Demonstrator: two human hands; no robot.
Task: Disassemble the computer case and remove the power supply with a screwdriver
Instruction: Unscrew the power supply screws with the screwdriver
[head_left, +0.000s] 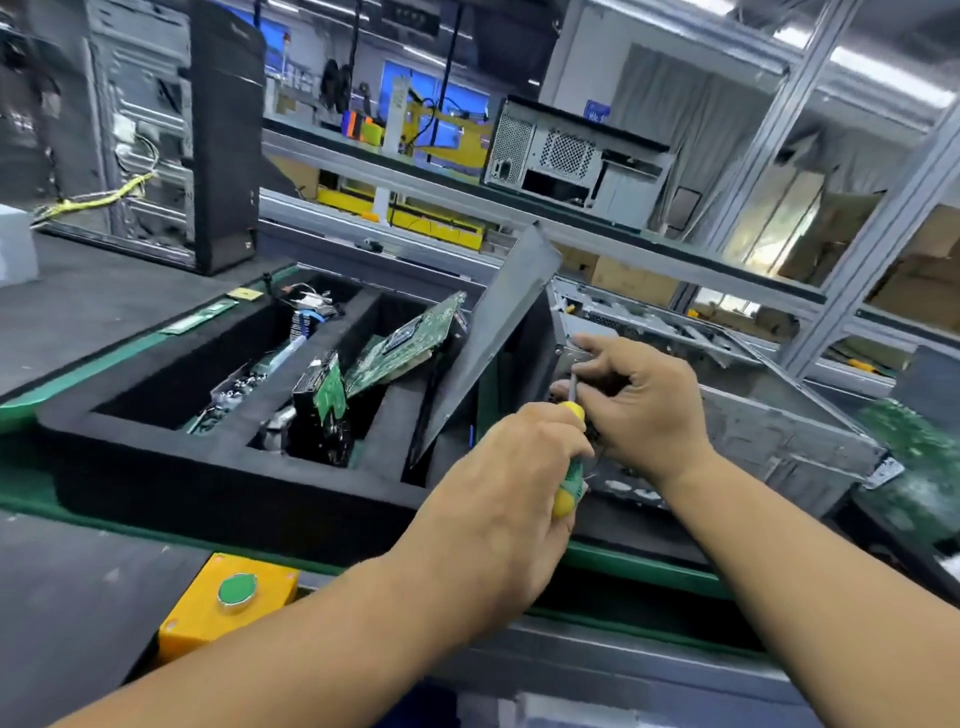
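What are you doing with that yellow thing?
A person is taking a computer case apart. The left hand grips a yellow screwdriver, its shaft pointing up at the case's corner. The right hand pinches the shaft near the tip to steady it. Circuit boards already sit in the black tray alongside.

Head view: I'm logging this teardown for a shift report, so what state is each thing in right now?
Computer case: lying on its side, opened.
Side panel: detached, leaning tilted at the foam tray.
Screwdriver: gripped, shaft at the case's corner.
Left hand: grips the screwdriver handle.
Right hand: fingers steady the shaft near the tip.
Foam tray: compartments hold removed circuit boards.
Green button: untouched.
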